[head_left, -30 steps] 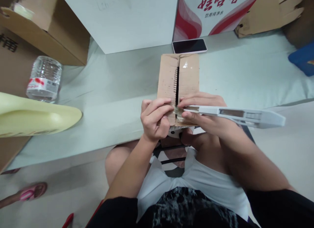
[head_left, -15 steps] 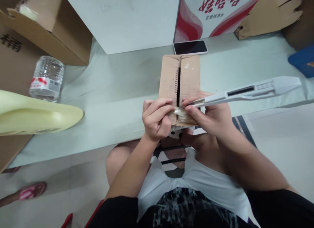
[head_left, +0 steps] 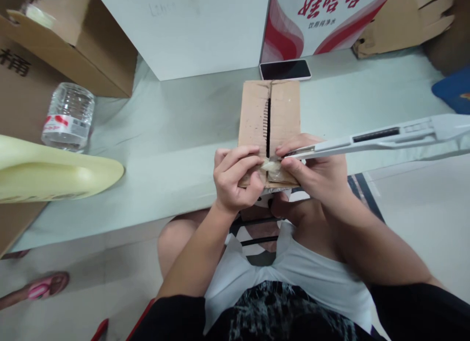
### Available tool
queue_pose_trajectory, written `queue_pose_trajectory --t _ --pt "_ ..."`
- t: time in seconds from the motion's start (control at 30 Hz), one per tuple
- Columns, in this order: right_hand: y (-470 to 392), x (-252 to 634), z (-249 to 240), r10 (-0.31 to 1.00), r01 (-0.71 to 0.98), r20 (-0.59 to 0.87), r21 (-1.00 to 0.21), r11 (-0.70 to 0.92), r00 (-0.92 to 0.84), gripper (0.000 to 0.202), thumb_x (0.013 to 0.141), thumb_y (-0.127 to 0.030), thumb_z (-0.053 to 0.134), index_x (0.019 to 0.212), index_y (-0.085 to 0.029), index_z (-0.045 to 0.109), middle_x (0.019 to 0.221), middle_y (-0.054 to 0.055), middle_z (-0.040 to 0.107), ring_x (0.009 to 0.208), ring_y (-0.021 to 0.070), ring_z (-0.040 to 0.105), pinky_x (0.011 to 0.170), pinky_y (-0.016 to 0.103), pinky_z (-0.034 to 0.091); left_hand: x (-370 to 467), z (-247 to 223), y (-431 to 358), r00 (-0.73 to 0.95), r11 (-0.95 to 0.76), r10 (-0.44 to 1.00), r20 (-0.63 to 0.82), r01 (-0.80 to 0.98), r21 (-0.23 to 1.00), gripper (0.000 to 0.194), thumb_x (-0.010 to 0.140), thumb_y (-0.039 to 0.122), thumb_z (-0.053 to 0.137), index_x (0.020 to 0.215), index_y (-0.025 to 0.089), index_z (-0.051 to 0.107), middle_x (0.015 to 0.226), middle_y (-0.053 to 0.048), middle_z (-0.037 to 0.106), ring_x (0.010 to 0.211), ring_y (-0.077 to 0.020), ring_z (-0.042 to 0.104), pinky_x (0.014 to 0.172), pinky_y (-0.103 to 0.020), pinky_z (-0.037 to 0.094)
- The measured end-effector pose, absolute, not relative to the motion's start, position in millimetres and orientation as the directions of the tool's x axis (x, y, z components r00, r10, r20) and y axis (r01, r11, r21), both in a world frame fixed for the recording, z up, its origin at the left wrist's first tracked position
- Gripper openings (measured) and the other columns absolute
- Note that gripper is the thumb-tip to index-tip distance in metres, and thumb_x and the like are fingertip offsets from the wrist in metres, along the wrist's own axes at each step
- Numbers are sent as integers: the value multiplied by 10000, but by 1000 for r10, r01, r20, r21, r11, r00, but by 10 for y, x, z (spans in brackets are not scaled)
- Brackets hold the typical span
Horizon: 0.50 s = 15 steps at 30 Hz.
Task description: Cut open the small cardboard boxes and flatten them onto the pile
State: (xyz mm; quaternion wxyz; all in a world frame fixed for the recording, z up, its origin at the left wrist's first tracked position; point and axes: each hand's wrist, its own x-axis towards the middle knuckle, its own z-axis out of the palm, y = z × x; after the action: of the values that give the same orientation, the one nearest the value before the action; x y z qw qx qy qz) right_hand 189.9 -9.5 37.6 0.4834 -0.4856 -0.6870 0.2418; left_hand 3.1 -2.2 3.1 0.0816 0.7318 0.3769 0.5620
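A small cardboard box (head_left: 253,115) lies at the table's front edge, with a dark slit between its two top flaps. Crumpled clear tape (head_left: 270,165) sits across the seam near its front end. My left hand (head_left: 238,177) is closed, its fingertips pinching the tape from the left. In my right hand (head_left: 317,169) is a white utility knife (head_left: 378,139), held near its tip between thumb and fingers, with its body pointing right. The right fingertips rest at the box's right flap, beside the tape.
A black phone (head_left: 285,70) lies behind the box, before a large white carton (head_left: 205,32). To the left are a water bottle (head_left: 69,116), a pale yellow object (head_left: 55,169) and cardboard boxes (head_left: 106,47). A blue object (head_left: 453,91) is far right.
The knife has shifted slightly right in my right hand. My left thumb has moved a little right, and the tape between the hands is more bunched up.
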Motion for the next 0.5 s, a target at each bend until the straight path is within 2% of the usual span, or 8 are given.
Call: queue_pose_trajectory --t 0.13,0.27,0.5 --pt "-81 1916 389 894 405 445 -810 424 -46 385 937 -620 673 910 -252 784 896 70 793 844 213 756 806 392 637 12 103 -6 115 -700 654 748 465 541 121 840 229 651 943 249 710 1080 -28 825 894 -219 773 842 -431 509" --pt "-69 1946 428 870 379 481 -788 485 -112 335 945 -579 687 927 -262 793 897 66 806 827 208 768 821 393 640 -79 213 18 183 -687 698 692 443 576 122 842 271 722 958 245 696 1109 -33 828 925 -222 780 871 -433 515" --pt "-97 1932 425 885 405 440 -790 461 -150 440 902 -694 674 943 -275 803 875 66 808 824 224 773 835 408 633 -292 320 66 311 -683 720 620 471 558 330 832 524 784 1035 269 731 1182 -61 813 1002 -275 745 919 -486 531"
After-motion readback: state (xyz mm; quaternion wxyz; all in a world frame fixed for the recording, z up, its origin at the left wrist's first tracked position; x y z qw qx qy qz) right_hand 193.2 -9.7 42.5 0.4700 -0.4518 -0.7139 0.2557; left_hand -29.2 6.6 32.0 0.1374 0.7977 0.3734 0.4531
